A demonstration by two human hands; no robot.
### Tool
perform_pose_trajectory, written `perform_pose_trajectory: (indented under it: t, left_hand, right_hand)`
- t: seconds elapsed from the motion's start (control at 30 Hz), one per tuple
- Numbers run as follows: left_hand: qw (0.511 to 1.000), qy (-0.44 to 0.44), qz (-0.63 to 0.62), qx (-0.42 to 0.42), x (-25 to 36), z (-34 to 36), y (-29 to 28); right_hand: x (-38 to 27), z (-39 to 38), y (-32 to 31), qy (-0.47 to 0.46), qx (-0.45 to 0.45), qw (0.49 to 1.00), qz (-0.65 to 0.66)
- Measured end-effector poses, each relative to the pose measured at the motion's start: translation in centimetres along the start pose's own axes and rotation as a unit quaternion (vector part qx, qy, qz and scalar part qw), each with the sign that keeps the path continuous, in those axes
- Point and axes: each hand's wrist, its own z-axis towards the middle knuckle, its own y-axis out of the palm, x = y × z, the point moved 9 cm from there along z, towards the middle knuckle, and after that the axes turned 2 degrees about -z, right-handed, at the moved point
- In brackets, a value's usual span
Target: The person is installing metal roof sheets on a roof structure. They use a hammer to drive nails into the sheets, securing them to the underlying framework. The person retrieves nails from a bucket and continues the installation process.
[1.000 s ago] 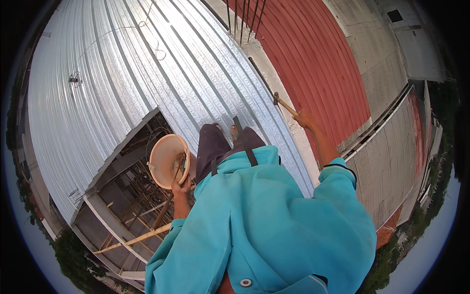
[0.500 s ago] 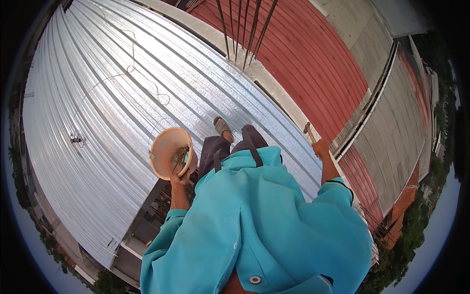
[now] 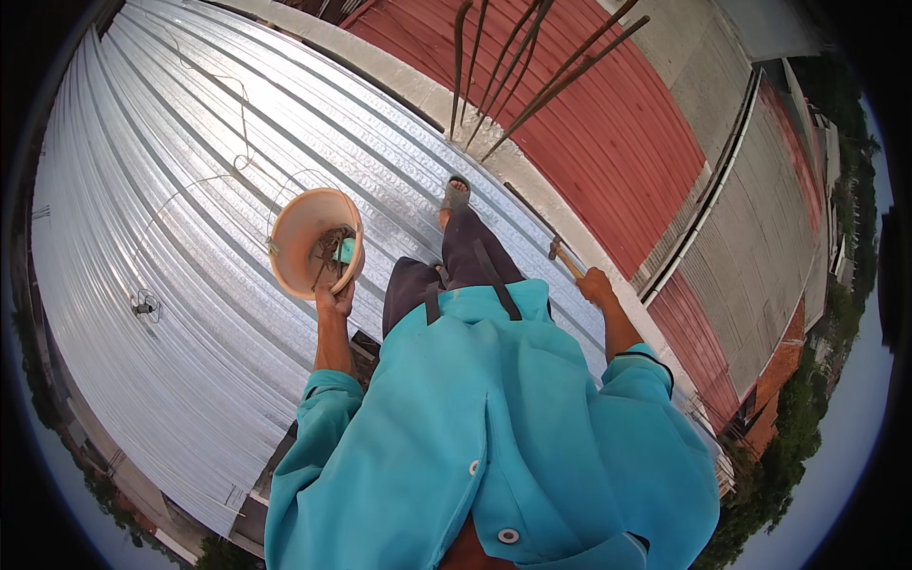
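Observation:
My left hand (image 3: 335, 300) grips the lower rim of a pale orange bucket (image 3: 293, 237), its fingers partly hidden by the bucket. Inside lie thin brown pieces, like nails or screws (image 3: 329, 249), beside a turquoise object (image 3: 345, 251) whose kind I cannot make out. On the right, my right hand (image 3: 596, 286) is closed round the wooden handle of a hammer (image 3: 567, 259). The hammer's head points away from me, above the metal roof near the concrete ledge. One sandalled foot (image 3: 457, 193) is set forward on the roof.
Ribbed silver roof sheets (image 3: 190, 275) spread under me and to the left. A loose wire (image 3: 245, 123) trails over them, near a small dark object (image 3: 144, 306). Ahead, bent steel bars (image 3: 518, 81) rise from a concrete ledge (image 3: 418, 100). Beyond it lies a red roof (image 3: 589, 161).
A foot has stepped forward and the steel bars appear larger. The bucket has moved forward and left with my left hand. The hammer has shifted left in my right hand.

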Motion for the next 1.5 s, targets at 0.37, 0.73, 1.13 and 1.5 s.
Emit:
perform_pose_trajectory:
  t: [0.37, 0.73, 1.13, 1.5]
  left_hand:
    - [0.998, -0.015, 0.056, 0.038, 6.5, 0.1, 1.3]
    - [0.959, -0.011, 0.279, 0.035, 23.5, 10.2, -2.7]
    - [0.957, -0.016, 0.289, -0.015, 22.3, 20.9, 1.5]
    - [0.763, 0.094, 0.541, -0.340, 10.4, 32.0, 17.7]
  right_hand:
    - [-9.9, 2.3, -6.6, -0.027, 0.079, 0.996, -0.019]
    - [-13.0, -2.6, 9.4, 0.057, 0.116, 0.960, 0.249]
    - [-12.8, -2.5, 14.1, 0.065, 0.031, 0.996, 0.048]
    - [-13.4, 7.2, 20.7, 0.154, 0.095, 0.927, 0.329]
